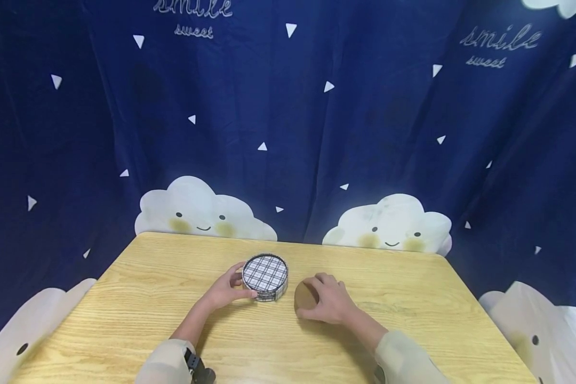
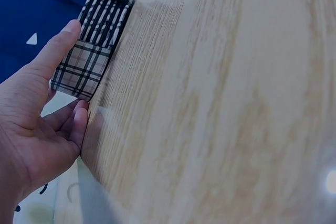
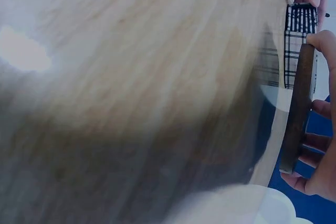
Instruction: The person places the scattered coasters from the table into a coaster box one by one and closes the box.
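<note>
A round plaid coaster holder (image 1: 265,274), white with dark checks, stands on the wooden table with a plaid coaster on top. Through its side opening several stacked coaster edges (image 2: 102,20) show in the left wrist view. My left hand (image 1: 226,289) grips the holder from its left side, thumb at the front by the opening and fingers behind. To the right, my right hand (image 1: 332,300) holds a round coaster (image 1: 305,297) upright on edge, its plain brown face toward the holder. In the right wrist view the brown coaster (image 3: 298,109) appears edge-on between thumb and fingers.
The pale wooden table (image 1: 173,266) reaches back to a dark blue curtain (image 1: 297,106) printed with white triangles and smiling clouds. A dark band (image 1: 198,368) circles the left wrist over a light sleeve.
</note>
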`<state>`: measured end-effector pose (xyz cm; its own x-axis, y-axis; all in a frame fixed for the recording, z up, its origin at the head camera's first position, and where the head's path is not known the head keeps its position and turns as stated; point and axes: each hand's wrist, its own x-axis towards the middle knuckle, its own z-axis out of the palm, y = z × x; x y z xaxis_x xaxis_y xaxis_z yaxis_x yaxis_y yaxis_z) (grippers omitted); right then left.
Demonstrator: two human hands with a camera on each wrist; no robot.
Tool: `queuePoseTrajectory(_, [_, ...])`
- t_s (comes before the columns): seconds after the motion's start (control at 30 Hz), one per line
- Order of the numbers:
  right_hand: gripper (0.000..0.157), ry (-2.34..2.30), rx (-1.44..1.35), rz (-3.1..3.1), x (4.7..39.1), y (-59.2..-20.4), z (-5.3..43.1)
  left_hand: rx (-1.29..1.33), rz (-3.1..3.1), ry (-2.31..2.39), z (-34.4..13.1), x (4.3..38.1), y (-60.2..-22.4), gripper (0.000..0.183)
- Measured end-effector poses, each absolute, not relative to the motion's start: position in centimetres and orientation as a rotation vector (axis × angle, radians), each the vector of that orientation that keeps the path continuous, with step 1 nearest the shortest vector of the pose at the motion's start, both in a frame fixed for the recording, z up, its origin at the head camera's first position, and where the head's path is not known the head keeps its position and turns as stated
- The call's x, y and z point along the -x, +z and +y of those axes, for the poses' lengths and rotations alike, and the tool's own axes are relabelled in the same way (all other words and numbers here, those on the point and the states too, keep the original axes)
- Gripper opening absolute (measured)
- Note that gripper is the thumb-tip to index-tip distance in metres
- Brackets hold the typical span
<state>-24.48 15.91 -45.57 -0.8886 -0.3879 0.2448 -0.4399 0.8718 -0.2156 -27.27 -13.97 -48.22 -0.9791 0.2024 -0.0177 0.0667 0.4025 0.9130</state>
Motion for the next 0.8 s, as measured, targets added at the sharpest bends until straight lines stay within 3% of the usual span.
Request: queuePoseTrajectory(0.8, [0.072, 0.378, -0.719, -2.808, 25.6, -42.9, 13.1, -0.223, 2.494, 1.658, -13.8, 27.3, -48.3, 0.097])
